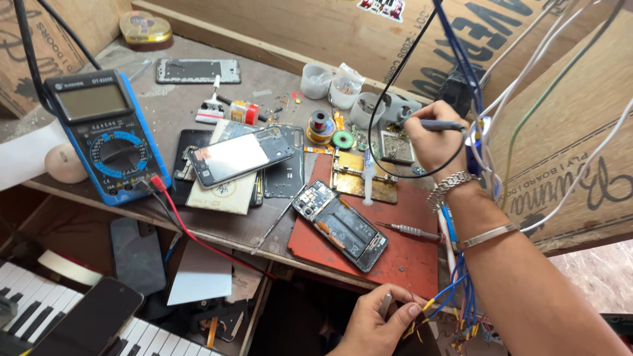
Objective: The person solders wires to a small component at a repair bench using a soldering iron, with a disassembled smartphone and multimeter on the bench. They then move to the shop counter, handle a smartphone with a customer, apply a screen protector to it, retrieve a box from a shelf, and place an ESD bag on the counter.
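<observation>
The soldering iron [440,124] is in the right hand [438,142], fingers closed around its slim grey handle in a pen grip; its long axis runs nearly level, tip toward the left, over the small square tin of solder bits [397,146] at the back of the counter [198,105]. Its black cord loops down under the wrist. The left hand [379,323] sits low at the near edge, below the counter, pinching a small silvery piece [385,305] between thumb and fingers; just beside it hang yellow-tipped blue wires [461,303].

Between the two hands, on a red mat [409,254], lies an opened phone [339,224], back off, battery and board showing, its long axis running diagonally from upper left to lower right. It is below and left of the right hand, above the left, and about equally close to each. A screwdriver [410,230] lies on the mat just right of it, a brass holding jig [362,175] behind it. Farther left are stacked phones and screens [239,157], then a blue multimeter [105,135] with red and black leads. Piano keys [26,296] show at bottom left.
</observation>
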{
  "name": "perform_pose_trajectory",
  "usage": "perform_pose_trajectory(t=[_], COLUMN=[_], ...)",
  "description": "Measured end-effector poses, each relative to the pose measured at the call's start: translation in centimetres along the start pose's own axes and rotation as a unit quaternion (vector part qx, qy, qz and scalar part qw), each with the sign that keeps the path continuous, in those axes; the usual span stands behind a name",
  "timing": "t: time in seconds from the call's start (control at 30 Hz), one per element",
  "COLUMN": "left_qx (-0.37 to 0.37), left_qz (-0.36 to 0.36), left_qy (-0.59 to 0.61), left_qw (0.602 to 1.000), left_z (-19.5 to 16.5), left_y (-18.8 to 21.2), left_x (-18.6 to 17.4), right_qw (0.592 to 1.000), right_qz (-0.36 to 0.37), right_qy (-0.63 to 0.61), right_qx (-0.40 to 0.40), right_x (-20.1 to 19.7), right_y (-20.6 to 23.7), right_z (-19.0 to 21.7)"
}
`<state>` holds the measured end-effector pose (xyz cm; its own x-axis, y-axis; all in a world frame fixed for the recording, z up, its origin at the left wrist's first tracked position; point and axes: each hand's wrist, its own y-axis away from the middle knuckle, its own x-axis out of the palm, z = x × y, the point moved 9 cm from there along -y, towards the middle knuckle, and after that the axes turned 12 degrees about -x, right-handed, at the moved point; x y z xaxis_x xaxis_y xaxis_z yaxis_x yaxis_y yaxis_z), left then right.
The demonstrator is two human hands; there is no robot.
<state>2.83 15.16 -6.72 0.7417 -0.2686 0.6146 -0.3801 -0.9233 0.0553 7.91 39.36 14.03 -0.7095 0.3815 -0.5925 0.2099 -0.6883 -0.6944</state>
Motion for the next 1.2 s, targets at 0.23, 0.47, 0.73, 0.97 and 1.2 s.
perform_pose_trajectory(t=[0.23,0.47,0.73,0.97,1.2], left_qx=[0.001,0.001,-0.007,-0.015,-0.026], left_qz=[-0.011,-0.016,-0.023,-0.017,-0.029], left_qy=[-0.01,-0.022,-0.033,-0.018,-0.035], left_qw=[1.0,1.0,0.999,1.0,0.999], left_z=[0.2,0.0,-0.2,-0.8,-0.6], left_y=[-0.4,-0.2,-0.1,0.1,0.5], left_x=[-0.3,-0.2,-0.3,0.0,-0.2], right_qw=[0.996,0.996,0.999,0.996,0.965], right_qz=[0.073,0.074,0.017,0.046,0.1], right_qy=[0.05,0.052,0.039,0.08,-0.238], right_qx=[-0.005,0.009,0.009,-0.013,0.054], right_x=[1.2,1.0,0.7,0.9,5.1], right_y=[0.3,0.6,0.2,0.5,2.1], right_z=[1.0,1.1,0.4,3.5,3.8])
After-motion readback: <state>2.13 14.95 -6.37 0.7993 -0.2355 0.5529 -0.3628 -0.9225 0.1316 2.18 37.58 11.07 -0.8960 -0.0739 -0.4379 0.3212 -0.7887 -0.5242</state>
